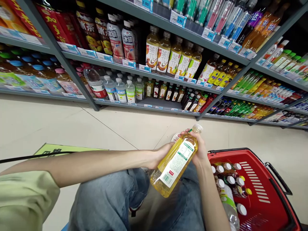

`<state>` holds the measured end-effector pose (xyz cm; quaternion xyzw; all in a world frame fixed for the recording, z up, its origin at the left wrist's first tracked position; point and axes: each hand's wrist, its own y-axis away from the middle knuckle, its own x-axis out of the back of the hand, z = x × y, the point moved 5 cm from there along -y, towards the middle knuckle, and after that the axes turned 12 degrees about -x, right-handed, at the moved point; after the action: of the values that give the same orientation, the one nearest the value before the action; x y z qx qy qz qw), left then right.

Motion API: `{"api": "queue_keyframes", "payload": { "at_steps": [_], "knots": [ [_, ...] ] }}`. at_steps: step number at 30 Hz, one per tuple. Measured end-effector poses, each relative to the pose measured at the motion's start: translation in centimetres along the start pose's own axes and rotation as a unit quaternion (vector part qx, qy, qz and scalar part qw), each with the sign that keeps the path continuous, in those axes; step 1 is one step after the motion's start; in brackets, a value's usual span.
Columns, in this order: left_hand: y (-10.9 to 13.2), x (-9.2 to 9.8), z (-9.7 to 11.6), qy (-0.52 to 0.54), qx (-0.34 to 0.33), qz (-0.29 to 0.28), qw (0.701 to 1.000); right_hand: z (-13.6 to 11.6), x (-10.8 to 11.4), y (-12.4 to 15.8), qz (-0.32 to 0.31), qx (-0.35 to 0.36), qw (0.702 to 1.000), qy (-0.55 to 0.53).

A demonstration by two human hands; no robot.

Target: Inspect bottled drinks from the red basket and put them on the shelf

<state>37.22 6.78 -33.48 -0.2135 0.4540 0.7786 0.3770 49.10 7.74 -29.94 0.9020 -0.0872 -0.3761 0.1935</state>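
Tilted in front of my knees is a clear bottle of yellow tea drink (176,160), with its white label and barcode facing me and its white cap at the upper right. My left hand (160,155) grips its left side, the fingers hidden behind it. Around the upper right side near the neck, my right hand (199,147) is closed on the same bottle. To the right of my right forearm stands a red shopping basket (261,170) holding several drink bottles, among them a clear bottle with a green label (227,199).
Ahead runs a grey shelf unit (163,107) filled with bottled drinks, with blue-and-white price tags along its edges. Tea bottles with white labels (163,54) stand on the middle shelf. A green floor sign (48,149) lies behind my left forearm on pale tiles (115,125).
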Motion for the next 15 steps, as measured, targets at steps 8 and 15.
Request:
{"api": "queue_keyframes", "payload": {
  "at_steps": [8, 15],
  "knots": [
    [0.18, -0.15, 0.02, -0.014, 0.011, 0.003, 1.0, -0.06, 0.02, -0.09, 0.013, 0.003, 1.0, 0.005],
    [-0.04, 0.18, -0.07, -0.01, 0.007, 0.001, 1.0, 0.02, 0.17, -0.14, -0.006, 0.006, 1.0, 0.006]
  ]
}}
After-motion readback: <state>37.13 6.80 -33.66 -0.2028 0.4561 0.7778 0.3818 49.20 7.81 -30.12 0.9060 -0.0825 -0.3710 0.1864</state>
